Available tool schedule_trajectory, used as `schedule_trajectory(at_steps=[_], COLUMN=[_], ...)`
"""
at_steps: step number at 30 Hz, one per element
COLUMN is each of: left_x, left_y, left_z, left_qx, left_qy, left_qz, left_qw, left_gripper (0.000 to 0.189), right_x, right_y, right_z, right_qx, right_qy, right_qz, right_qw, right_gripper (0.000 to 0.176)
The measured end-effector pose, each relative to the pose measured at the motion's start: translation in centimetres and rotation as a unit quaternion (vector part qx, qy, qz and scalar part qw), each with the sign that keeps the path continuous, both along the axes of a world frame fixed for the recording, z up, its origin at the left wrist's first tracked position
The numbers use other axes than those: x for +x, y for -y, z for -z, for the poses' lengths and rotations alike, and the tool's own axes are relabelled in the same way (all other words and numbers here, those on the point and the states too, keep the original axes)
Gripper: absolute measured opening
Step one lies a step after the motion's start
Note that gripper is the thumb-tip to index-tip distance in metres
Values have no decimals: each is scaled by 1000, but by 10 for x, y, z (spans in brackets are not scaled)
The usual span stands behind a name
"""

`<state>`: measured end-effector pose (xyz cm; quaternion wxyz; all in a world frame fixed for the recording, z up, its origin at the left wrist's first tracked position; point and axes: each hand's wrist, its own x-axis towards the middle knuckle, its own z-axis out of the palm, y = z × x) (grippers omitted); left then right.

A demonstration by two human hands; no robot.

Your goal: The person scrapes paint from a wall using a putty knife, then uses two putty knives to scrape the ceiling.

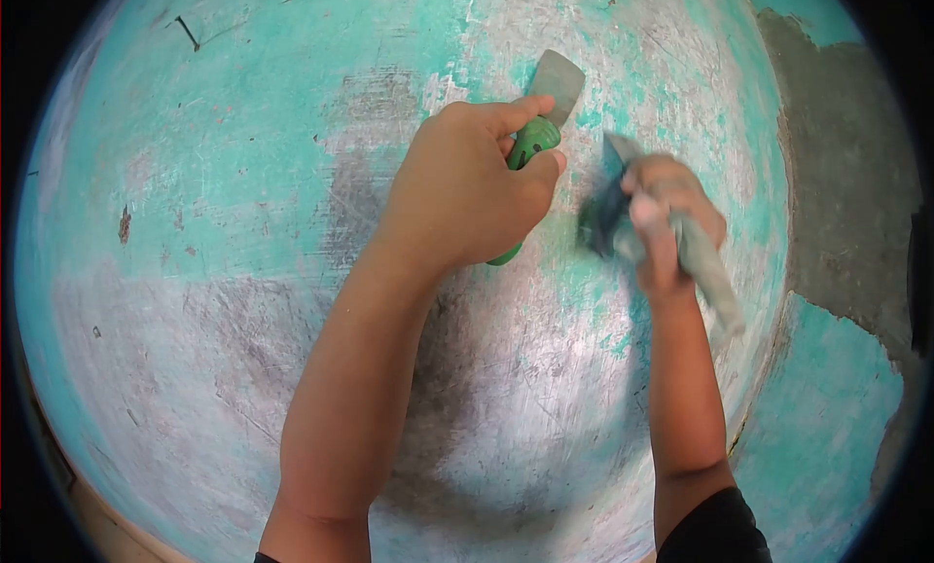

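My left hand [477,179] is wrapped round the green handle of a putty knife [558,84], its flat grey blade pointing up against the wall. The index finger lies along the base of the blade. To the right, my right hand [676,208] is closed on a crumpled greyish cloth [708,271], one end of which hangs below the fist. Motion smears this hand and the dark part of the cloth near the wall. Both hands are in front of a wall [243,164] with worn turquoise paint and scraped whitish patches.
A nail [188,35] sticks out of the wall at the upper left. Down the right side runs a wall edge, and beyond it lies a bare grey plaster patch [842,174] with turquoise paint around it. Scratches and small chips mark the surface.
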<state>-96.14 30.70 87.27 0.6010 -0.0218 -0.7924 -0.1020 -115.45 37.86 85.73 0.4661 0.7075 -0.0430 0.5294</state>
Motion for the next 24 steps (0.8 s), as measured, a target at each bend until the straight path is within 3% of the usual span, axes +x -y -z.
schedule_trajectory(at_steps=[4,6,11,14,18,19,21,23,24], left_x=[1,1,0,0,2,2,2,1,2], left_y=[-3,-3,-4,-11,-15,-12,-9,-10,-13], left_z=[-1,2,-1,-4,-1,0,2,2,0], left_qx=[21,33,43,80,82,74,69,74,83], left_qy=[2,8,10,20,12,5,-6,-4,1], left_qz=[10,11,3,34,36,31,30,35,32], left_qw=[1000,999,999,996,996,997,997,997,996], left_gripper=[43,43,44,43,39,38,36,35,36], right_x=[8,4,-6,4,9,10,16,16,14], right_y=[-6,-4,-12,-23,-27,-28,-40,-48,-50], right_z=[-12,3,5,-18,-23,-16,7,31,43], right_qx=[66,40,120,157,156,144,29,18,69], right_qy=[63,33,-20,54,99,84,84,104,124], right_qz=[-46,-9,-114,-176,-179,-144,131,274,283], right_qw=[995,999,986,970,966,975,987,956,948], right_gripper=[12,13,11,10,10,8,9,18,24])
